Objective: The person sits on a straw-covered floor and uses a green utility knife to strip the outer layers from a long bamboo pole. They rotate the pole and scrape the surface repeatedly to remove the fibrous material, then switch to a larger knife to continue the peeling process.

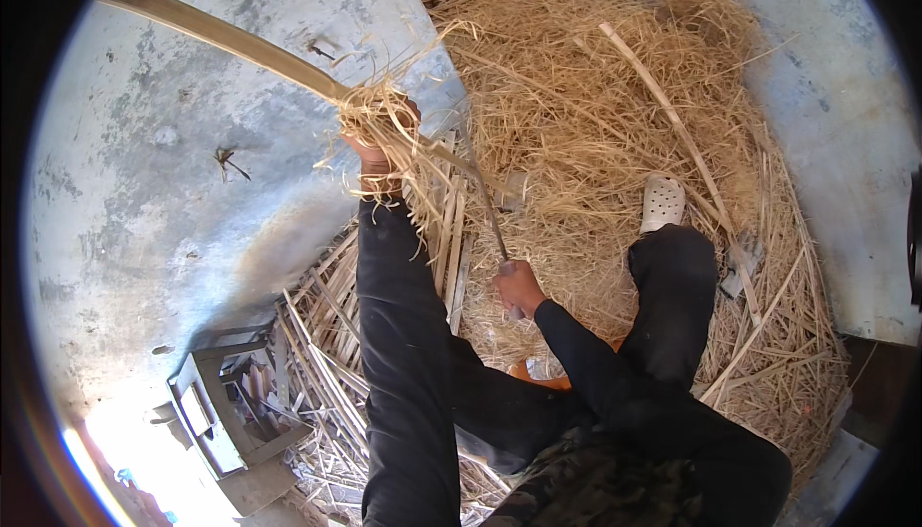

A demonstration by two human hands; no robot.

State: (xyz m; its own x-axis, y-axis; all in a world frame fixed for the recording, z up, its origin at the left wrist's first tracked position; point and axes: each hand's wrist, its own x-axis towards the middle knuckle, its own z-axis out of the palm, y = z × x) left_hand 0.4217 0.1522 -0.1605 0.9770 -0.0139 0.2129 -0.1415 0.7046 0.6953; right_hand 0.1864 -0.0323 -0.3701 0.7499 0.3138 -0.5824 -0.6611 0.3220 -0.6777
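Watching remotely, I see left hand (373, 155) gripping bamboo strip (230, 42), which slants to upper left; right hand (520, 287) closed on knife (493, 210). Risk: curled shavings (384, 112) mask left-hand fingers; slipping knife could nick them.

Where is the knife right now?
The knife is in the right hand, just right of the head view's centre, pointing up toward the long tan strip.

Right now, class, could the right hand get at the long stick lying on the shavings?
Probably not as it is: the right hand is closed around the knife. Once freed, it might, as the stick lies uncovered along its upper part on the shavings, though the white shoe is partly between.
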